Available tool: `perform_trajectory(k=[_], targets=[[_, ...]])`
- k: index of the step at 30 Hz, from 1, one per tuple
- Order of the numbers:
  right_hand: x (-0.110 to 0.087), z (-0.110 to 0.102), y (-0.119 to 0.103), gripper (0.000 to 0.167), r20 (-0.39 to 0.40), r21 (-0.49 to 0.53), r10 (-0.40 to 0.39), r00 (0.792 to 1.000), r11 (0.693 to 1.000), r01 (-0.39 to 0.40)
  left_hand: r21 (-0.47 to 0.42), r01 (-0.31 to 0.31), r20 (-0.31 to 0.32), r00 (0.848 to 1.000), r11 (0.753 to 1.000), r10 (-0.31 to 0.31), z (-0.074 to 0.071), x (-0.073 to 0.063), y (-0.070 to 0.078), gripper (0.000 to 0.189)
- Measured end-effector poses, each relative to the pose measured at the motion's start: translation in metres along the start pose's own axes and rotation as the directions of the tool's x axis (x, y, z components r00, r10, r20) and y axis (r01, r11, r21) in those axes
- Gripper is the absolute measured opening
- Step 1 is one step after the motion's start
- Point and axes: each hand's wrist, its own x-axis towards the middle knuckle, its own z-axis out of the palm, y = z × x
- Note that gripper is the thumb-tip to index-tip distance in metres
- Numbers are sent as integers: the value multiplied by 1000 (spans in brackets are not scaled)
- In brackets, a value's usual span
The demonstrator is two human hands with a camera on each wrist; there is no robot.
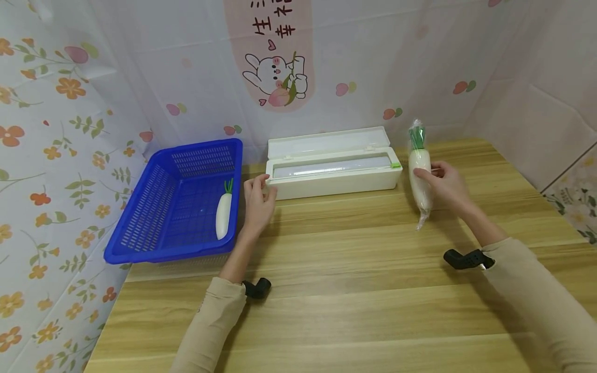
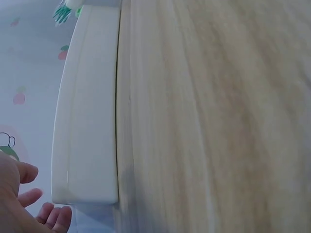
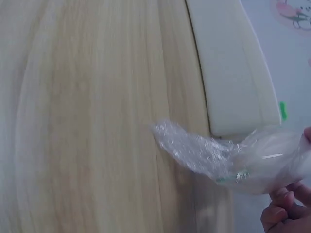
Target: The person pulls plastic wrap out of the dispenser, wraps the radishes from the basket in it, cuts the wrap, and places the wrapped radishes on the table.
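My right hand (image 1: 449, 186) grips a white radish (image 1: 421, 178) with green stalks, wrapped in clear plastic film, at the right end of a white cling film dispenser (image 1: 336, 185). The twisted tail of its wrapping (image 3: 189, 148) sticks out in the right wrist view. The dispenser's lid (image 1: 326, 143) stands raised, and a roll of film (image 1: 331, 167) lies inside. At the dispenser's left end is my left hand (image 1: 258, 204), its fingers loosely bent and holding nothing. In the left wrist view, those fingertips (image 2: 62, 218) are right at the box's corner.
A blue plastic basket (image 1: 172, 254) stands on the left of the wooden table (image 1: 336, 290), with an unwrapped radish (image 1: 223, 215) along its right side. Behind the dispenser rises a patterned cloth wall (image 1: 373, 62). A green tab (image 1: 396, 165) sits on the dispenser's right end.
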Motion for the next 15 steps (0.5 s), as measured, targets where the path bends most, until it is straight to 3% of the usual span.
perform_trajectory(k=[8, 15], targets=[[9, -22, 20, 80, -77, -87, 32, 997, 995, -39, 52, 44, 96, 994, 998, -49, -3, 7, -6, 46], [14, -39, 45, 78, -137, -156, 43, 990, 986, -64, 105, 33, 145, 988, 994, -48, -2, 15, -11, 49]])
